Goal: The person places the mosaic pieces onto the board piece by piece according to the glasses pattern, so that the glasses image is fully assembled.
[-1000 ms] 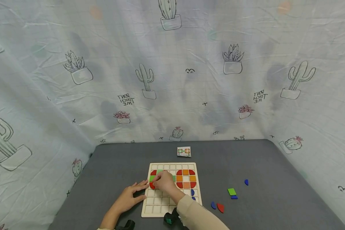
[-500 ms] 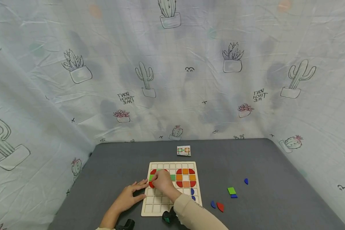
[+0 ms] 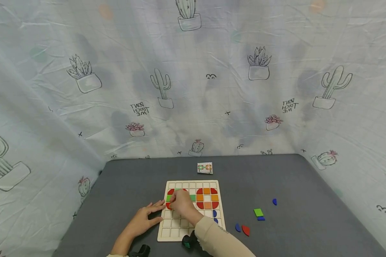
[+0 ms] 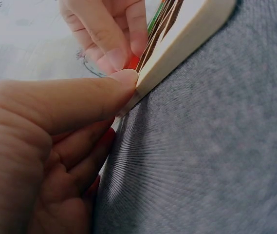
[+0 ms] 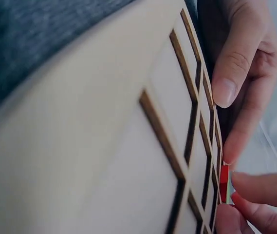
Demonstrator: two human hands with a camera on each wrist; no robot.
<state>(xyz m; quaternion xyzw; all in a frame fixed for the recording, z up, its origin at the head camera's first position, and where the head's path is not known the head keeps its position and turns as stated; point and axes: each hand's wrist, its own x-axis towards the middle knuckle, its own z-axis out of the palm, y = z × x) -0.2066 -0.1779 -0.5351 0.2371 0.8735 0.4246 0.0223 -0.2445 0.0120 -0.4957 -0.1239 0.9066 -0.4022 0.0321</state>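
A wooden grid board (image 3: 177,233) lies on the grey table. My right hand (image 3: 183,206) reaches over its upper left part, fingertips pinching a red quarter-circle tile (image 3: 168,206) in the left column. The right wrist view has a red tile (image 5: 224,178) standing just proud of the grid by those fingertips. My left hand (image 3: 142,221) rests at the board's left edge, fingers extended, the thumb tip right at the wooden rim in the left wrist view. Red, orange and green tiles fill cells to the right, among them an orange square (image 3: 207,191). The right hand hides several cells.
Right of the board lie a green square (image 3: 258,212), a red quarter-circle (image 3: 246,230) and several blue pieces, including one farther out (image 3: 275,202). A small pattern card (image 3: 205,168) stands behind the board. Patterned cloth encloses the table's back and sides.
The right hand stays at the same red tile with only slight finger movement. The left hand has not moved. The head view has shifted slightly.
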